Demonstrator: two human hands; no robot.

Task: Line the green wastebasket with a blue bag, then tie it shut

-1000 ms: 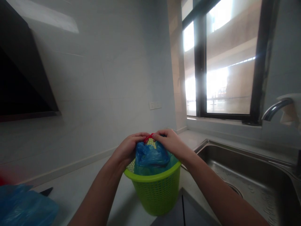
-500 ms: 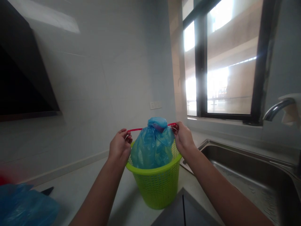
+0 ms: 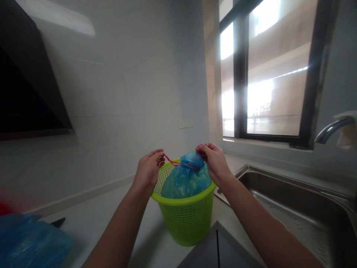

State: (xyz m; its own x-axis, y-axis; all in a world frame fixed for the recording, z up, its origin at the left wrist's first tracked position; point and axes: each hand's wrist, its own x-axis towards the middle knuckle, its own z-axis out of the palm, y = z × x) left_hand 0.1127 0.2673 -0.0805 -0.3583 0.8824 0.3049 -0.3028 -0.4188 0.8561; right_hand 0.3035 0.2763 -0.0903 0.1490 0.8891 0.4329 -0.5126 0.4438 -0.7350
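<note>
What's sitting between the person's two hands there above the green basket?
In the head view, the gathered top of the blue bag sits between the left hand and right hand, with a red drawstring running across; the bag sits in the green basket.

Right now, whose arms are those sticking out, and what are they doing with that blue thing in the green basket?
Those arms belong to a person wearing a small camera on their head, so the picture shows what they see when looking forward and down. There is no machine here, only two bare hands. The left hand and the right hand each pinch an end of a red drawstring. That string closes the top of a blue plastic bag, which sits inside a green basket on a pale kitchen counter. To the right is a metal sink with a tap. At the far left lies another blue bag.
</note>
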